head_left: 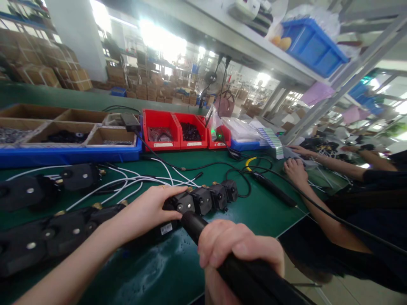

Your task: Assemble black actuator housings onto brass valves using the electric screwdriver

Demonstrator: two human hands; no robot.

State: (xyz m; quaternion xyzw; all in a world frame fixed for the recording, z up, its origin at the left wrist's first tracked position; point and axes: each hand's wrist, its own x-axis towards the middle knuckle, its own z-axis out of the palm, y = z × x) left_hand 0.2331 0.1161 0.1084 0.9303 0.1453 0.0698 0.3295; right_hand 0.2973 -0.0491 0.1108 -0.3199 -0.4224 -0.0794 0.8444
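My right hand (241,245) is wrapped round a thick black electric screwdriver (193,224). Its front end points at the face of a black box-shaped unit (184,205); whether the bit touches it is hidden. My left hand (155,205) grips that same unit from the left, thumb and fingers on either side. Beside it, to the right, stand several similar black units (202,201) in a row with brass fittings on top. More such units (73,235) lie at left, partly behind my left forearm, with white cables (127,180) running among them.
A blue tray (95,153) with cardboard compartments of small parts and red bins (160,142) line the back. A second black screwdriver (275,190) with a yellow hook lies at right near loose black cable. At far right, a co-worker's hands (295,171) work on the green table (254,216).
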